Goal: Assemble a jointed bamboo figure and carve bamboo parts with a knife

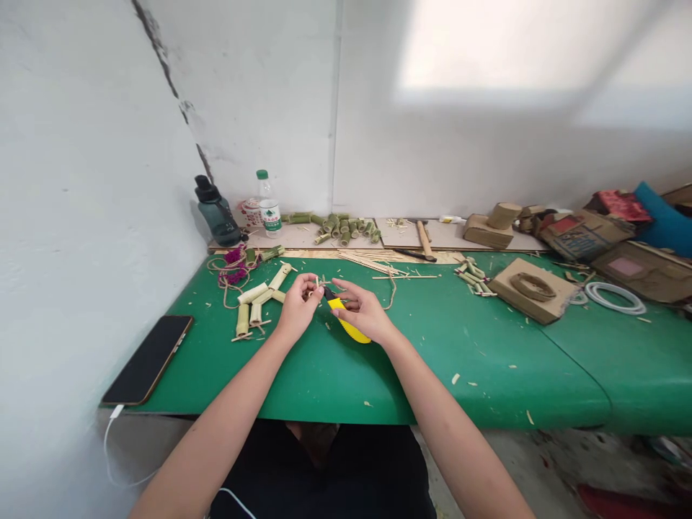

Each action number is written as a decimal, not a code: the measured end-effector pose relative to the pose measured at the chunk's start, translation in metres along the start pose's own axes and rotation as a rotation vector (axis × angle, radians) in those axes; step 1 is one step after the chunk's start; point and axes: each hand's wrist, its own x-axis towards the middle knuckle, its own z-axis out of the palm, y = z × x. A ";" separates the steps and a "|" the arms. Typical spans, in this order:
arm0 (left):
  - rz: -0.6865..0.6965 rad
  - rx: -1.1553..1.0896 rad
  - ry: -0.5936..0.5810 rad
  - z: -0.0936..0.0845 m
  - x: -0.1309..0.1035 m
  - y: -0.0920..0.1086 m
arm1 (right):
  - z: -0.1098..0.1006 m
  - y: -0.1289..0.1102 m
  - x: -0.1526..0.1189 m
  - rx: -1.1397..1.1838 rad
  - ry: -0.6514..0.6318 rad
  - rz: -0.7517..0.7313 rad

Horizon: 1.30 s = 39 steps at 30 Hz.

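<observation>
The right hand (361, 311) is closed round a yellow knife (346, 321), w/ the dark tip end pointing left, toward the other hand. The left hand (299, 306) pinches a thin little bamboo stick (315, 287) btwn thumb & fingers. Both are held just over the green table (432, 360), near the middle, right in front of the person.

The stick looks very light & stiff, but thin, so it could snap or split if bent. Prob. best held close to the end being cut, fingers kept back from the blade. The knife has a fat smooth handle, easy to grip round the middle; the tip is sharp, so keep off it.

Just left of the hands lies a bamboo figure (259, 300) made of short tubes joined up. Near it is a purple flower (235, 265) w/ some cord. A phone (148, 358) lies at the left edge of the table, w/ a white cable hanging down. At the back, by the wall, stand a dark bottle (217, 211) & a clear bottle (269, 205), then a pile of bamboo bits (346, 227) & a hammer (424, 239). A cardboard block (535, 290) sits to the right.
</observation>
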 end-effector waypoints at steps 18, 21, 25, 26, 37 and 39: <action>0.055 0.000 -0.172 -0.002 -0.002 0.005 | 0.010 0.007 0.009 0.002 0.104 -0.112; 0.058 0.010 -0.180 -0.002 -0.002 0.007 | 0.014 0.008 0.011 -0.016 0.116 -0.119; 0.057 0.012 -0.186 -0.003 -0.002 0.010 | 0.017 0.005 0.010 -0.062 0.202 -0.109; 0.056 0.011 -0.192 -0.003 -0.002 0.011 | 0.018 0.004 0.010 -0.080 0.224 -0.114; 0.069 0.043 -0.284 0.000 -0.006 0.018 | 0.019 0.005 0.013 -0.066 0.327 -0.115; 0.071 0.042 -0.283 0.000 -0.006 0.020 | 0.020 0.005 0.015 -0.056 0.330 -0.107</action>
